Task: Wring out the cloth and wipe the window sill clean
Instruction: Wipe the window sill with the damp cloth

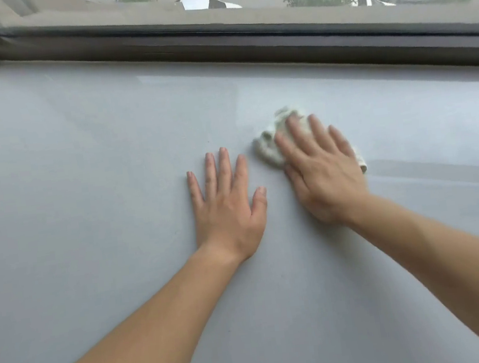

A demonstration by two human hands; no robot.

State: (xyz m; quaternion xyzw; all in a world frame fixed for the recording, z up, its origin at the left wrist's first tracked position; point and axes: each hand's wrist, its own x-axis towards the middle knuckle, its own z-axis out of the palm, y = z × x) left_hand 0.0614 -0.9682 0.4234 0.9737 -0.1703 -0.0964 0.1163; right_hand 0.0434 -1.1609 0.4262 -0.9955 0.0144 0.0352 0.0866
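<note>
Pale window sill point(85, 199): left hand point(228, 209) flat, fingers spread, holding nothing; at its two o'clock, right hand point(325, 171) presses open-palmed on a blurred, seemingly crumpled cloth point(270, 145).

My one camera sits on my head, looking forward and steeply down at the window sill point(88, 174) close below me, its wide lens catching the window frame point(217, 46) and, blurred, perhaps a street beyond the glass.
</note>
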